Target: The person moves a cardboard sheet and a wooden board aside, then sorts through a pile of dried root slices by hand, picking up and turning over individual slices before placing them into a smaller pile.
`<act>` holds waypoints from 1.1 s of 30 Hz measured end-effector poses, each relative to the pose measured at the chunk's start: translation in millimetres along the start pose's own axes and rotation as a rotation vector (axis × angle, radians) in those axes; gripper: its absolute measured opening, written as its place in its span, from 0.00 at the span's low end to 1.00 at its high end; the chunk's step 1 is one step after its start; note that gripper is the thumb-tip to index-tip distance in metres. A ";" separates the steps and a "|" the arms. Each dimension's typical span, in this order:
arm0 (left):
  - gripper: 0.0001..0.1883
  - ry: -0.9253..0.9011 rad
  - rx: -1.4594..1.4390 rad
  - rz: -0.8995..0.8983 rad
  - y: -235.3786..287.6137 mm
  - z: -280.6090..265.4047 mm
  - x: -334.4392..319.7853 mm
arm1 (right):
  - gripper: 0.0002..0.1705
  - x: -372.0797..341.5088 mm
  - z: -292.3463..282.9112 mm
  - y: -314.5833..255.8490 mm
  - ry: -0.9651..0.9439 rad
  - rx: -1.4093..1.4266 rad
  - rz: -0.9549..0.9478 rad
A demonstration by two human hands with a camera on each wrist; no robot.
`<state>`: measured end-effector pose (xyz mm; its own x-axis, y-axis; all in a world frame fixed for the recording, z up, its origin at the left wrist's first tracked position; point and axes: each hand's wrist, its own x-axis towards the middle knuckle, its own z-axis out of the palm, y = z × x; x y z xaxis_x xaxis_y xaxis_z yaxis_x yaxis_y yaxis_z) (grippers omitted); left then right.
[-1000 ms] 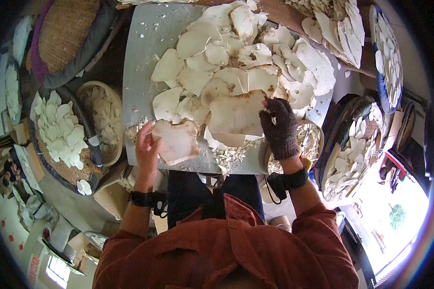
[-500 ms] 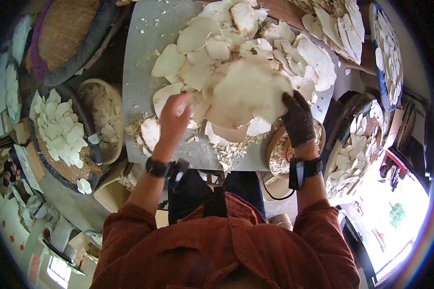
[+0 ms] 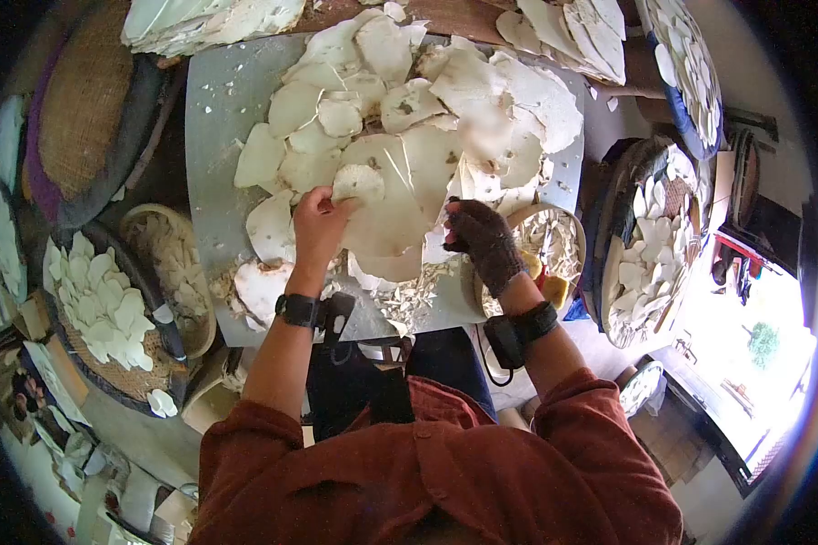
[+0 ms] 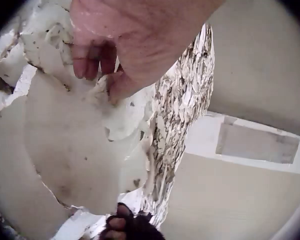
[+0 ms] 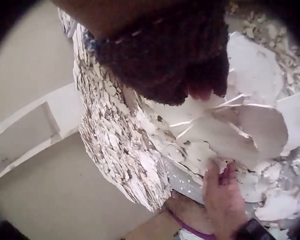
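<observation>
Table [image 3: 214, 118] bears pale heap [image 3: 295, 109]; wide sheet [image 3: 382, 227] on its near side looks thin, could crack if tugged unevenly. Right hand [image 3: 488, 243]: fingers curled, cannot tell if holding anything. Left hand [image 3: 321, 227] pinches small piece [image 3: 358, 182]; edge may crumble if squeezed.

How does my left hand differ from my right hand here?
Your left hand is bare; your right hand wears a dark knitted glove. The left hand pinches a small pale slice; the right hand curls beside a larger slice, its grip unclear. Both have black wrist straps.
</observation>
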<state>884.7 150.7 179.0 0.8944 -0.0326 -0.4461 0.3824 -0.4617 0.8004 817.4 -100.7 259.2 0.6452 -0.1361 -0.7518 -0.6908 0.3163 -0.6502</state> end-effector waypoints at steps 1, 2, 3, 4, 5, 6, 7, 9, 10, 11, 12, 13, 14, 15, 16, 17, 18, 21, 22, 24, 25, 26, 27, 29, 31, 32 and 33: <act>0.15 0.001 -0.162 0.017 7.5 -4.0 -6.2 | 0.15 0.9 2.1 4.0 0.012 -0.050 -0.020; 0.14 0.003 -0.324 0.032 20.2 -10.0 -14.1 | 0.15 0.3 4.8 4.1 0.004 -0.121 -0.018; 0.14 0.006 -0.486 0.046 26.1 -13.8 -22.8 | 0.15 -0.6 7.5 4.3 -0.006 -0.191 -0.015; 0.09 -0.034 -0.452 0.085 21.7 -23.2 -30.4 | 0.15 -1.4 9.1 5.2 -0.017 -0.260 -0.009; 0.09 -0.048 -0.443 0.107 19.6 -32.8 -40.8 | 0.15 -1.5 10.1 7.5 -0.029 -0.327 -0.031; 0.08 -0.060 -0.432 0.129 18.8 -43.8 -52.3 | 0.16 -1.1 11.9 11.4 -0.043 -0.392 -0.053; 0.08 -0.070 -0.418 0.147 15.6 -54.8 -63.0 | 0.16 -1.2 14.7 15.5 -0.061 -0.456 -0.073; 0.07 -0.016 -0.342 0.204 -2.8 -76.0 -82.5 | 0.17 0.7 19.7 18.5 -0.060 -0.657 -0.170; 0.07 0.032 -0.279 0.223 -17.2 -84.7 -90.2 | 0.18 4.0 21.8 17.3 -0.060 -0.754 -0.223; 0.07 0.078 -0.218 0.243 -32.7 -93.5 -97.1 | 0.19 6.8 23.8 14.9 -0.058 -0.852 -0.281; 0.06 0.080 -0.192 0.183 -50.4 -103.5 -103.5 | 0.19 7.7 25.4 10.3 -0.077 -0.932 -0.268; 0.08 0.045 -0.132 0.164 -73.0 -114.1 -108.7 | 0.18 8.8 26.5 9.6 -0.079 -0.938 -0.313; 0.10 -0.017 -0.194 0.059 -96.6 -126.0 -112.1 | 0.18 9.4 26.9 9.1 -0.078 -0.945 -0.358; 0.13 -0.081 -0.256 -0.045 -103.0 -132.9 -114.1 | 0.18 9.8 26.9 9.0 -0.075 -0.952 -0.403; 0.14 -0.001 -0.044 0.032 -109.1 -134.9 -118.9 | 0.18 9.4 26.8 9.8 -0.061 -0.936 -0.384; 0.16 0.077 0.169 0.109 -104.4 -137.7 -122.8 | 0.18 7.8 27.4 9.2 -0.051 -0.943 -0.382; 0.17 0.156 0.382 0.185 -95.4 -140.6 -124.8 | 0.18 5.8 29.0 7.5 -0.042 -0.950 -0.381; 0.18 0.288 0.440 0.276 -60.2 -135.3 -117.5 | 0.19 1.4 33.4 6.4 -0.044 -1.027 -0.342; 0.18 0.195 0.322 0.294 -59.0 -129.5 -110.5 | 0.19 1.3 34.3 3.1 -0.038 -1.061 -0.339; 0.21 0.075 0.278 0.310 -52.8 -103.0 -97.7 | 0.20 2.7 31.8 10.7 -0.015 -1.045 -0.441; 0.24 0.034 0.229 0.277 -38.0 -85.5 -94.4 | 0.20 2.6 28.9 14.1 -0.011 -1.017 -0.475; 0.27 -0.091 0.364 0.334 -20.2 -73.5 -91.6 | 0.19 -1.4 31.8 5.9 -0.028 -1.002 -0.393; 0.28 -0.201 0.432 0.382 -28.2 -61.0 -88.2 | 0.18 -5.2 33.5 -3.9 -0.042 -0.984 -0.314; 0.24 -0.339 0.385 0.450 -14.3 -54.7 -84.9 | 0.15 -5.9 21.7 -8.0 -0.049 -0.921 -0.457; 0.22 -0.240 0.232 0.472 1.0 -60.5 -73.5 | 0.15 -6.2 1.5 -19.9 -0.084 -0.968 -0.431; 0.21 -0.171 0.166 0.443 -8.1 -64.5 -62.9 | 0.14 -6.8 -8.8 -30.4 -0.107 -1.007 -0.408; 0.19 -0.102 0.097 0.410 -6.6 -72.4 -47.3 | 0.14 -11.3 -16.4 -49.0 -0.140 -1.076 -0.362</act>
<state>856.7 219.5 223.8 0.9385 -0.3158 -0.1398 -0.0280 -0.4731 0.8806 838.6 -130.0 297.7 0.8475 0.0718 -0.5260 -0.3343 -0.6975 -0.6338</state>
